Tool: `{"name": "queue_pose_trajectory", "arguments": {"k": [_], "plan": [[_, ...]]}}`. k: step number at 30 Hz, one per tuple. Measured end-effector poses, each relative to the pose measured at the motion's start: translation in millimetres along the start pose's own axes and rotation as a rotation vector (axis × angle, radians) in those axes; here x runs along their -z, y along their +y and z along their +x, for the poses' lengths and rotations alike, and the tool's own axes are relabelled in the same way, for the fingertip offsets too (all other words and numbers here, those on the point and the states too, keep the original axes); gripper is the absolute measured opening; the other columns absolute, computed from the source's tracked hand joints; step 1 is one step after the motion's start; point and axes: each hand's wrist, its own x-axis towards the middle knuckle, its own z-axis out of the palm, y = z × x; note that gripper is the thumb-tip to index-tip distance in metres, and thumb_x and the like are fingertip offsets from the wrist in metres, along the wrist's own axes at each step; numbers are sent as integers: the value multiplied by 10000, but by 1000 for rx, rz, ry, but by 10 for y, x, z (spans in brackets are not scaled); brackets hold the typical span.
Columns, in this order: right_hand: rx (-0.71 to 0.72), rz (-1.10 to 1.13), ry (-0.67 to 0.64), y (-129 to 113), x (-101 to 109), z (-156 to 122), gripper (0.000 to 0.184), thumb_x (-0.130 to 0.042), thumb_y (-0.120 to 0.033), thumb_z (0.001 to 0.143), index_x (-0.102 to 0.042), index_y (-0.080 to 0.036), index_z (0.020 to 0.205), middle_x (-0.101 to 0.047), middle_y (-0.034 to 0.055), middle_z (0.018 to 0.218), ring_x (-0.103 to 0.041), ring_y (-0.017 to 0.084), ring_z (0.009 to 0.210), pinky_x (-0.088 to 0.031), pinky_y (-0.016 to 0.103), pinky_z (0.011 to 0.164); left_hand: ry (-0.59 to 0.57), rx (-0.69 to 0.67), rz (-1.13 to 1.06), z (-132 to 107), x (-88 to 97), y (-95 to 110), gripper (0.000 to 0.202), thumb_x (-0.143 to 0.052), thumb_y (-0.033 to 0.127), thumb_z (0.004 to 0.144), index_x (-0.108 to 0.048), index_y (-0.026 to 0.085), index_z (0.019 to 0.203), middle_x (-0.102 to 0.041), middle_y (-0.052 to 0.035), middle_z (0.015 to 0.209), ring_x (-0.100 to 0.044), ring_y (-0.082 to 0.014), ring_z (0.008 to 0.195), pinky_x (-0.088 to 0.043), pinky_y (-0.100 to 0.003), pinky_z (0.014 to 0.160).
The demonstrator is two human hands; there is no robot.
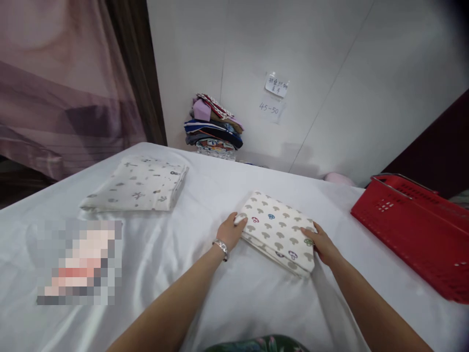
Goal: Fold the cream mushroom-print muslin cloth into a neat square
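Observation:
A white cloth with a mushroom print [276, 227], folded into a thick rectangle, lies on the white-covered bed or table [227, 188]. My left hand [230, 232] grips its left edge, thumb on top and the other fingers partly hidden at the side. At the opposite edge, my right hand [322, 244] holds the cloth the same way. A silver bracelet [222, 249] circles my left wrist. Farther left rests another folded white cloth with a grey print [137, 186], apart from both hands.
A red plastic basket [414, 234] stands at the right. Near left, a pixelated patch [80, 264] hides an object. Folded textiles [214, 127] are stacked by the wall behind. Handwritten paper notes [273, 98] hang on that wall. A pinkish curtain-like fabric [66, 98] fills the upper left.

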Motion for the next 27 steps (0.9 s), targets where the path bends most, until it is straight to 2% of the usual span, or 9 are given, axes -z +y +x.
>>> {"name": "queue_pose_trajectory", "arguments": {"k": [3,5,8,12,16,18,20,24,27], "plan": [[3,98,-28,71,-1,14,843,-724,-333,663,-251,-257,1357,-651,81,1029,-651,253,817,-542,381,686,-24,-7,50,13,-19,-13,488,-522,390,753,-496,202,1203,-652,-86,1025,-622,-223,888,-471,-322,777],[-14,138,-27,92,-27,11,906,-729,-317,658,-179,-276,1377,-653,73,1022,-654,252,803,-544,397,687,-33,-7,-11,31,-1,-34,492,-533,306,730,-486,216,1212,-659,-58,981,-630,-188,816,-481,-295,744],[14,187,-52,57,-172,-18,961,-746,-275,632,-145,-289,1382,-656,60,1011,-652,244,812,-541,400,719,-6,4,-133,95,149,-47,512,-530,241,708,-481,210,1216,-652,-37,973,-625,-152,776,-484,-268,736],[126,255,-134,-93,-616,-1,939,-742,-250,615,-192,-273,1376,-633,65,1069,-629,259,898,-529,410,776,166,11,-104,243,623,-35,481,-538,210,687,-529,195,1168,-639,-39,1001,-609,-162,871,-467,-265,796],[220,260,-216,-242,-1212,171,940,-688,-265,670,-99,-261,1403,-586,77,1157,-608,252,952,-529,391,787,369,29,8,339,1141,-135,464,-552,271,692,-544,227,1154,-634,-27,1028,-609,-170,860,-468,-266,782],[188,249,-254,-270,-1474,272,930,-652,-243,702,-48,-253,1410,-559,90,1197,-604,238,963,-534,366,774,409,59,83,325,1302,-264,466,-547,294,702,-535,237,1164,-637,-23,1025,-609,-174,839,-467,-276,777],[72,252,-279,-263,-1655,341,936,-635,-207,714,-15,-234,1414,-557,112,1195,-618,227,930,-542,349,738,364,155,181,281,1384,-426,446,-539,303,714,-545,219,1151,-647,-36,994,-608,-193,843,-463,-296,782],[-71,341,-319,-193,-1693,308,966,-657,-159,708,-2,-239,1414,-618,108,1087,-646,210,824,-550,347,676,225,281,257,213,1402,-667,396,-499,371,763,-570,182,1104,-655,-66,956,-605,-223,878,-459,-317,792],[-102,438,-370,-124,-1529,126,971,-662,-132,711,3,-234,1411,-637,88,1039,-647,203,826,-551,370,713,309,228,361,202,1343,-647,433,-491,359,772,-538,145,1146,-621,-115,1061,-575,-257,965,-446,-359,834]]}}
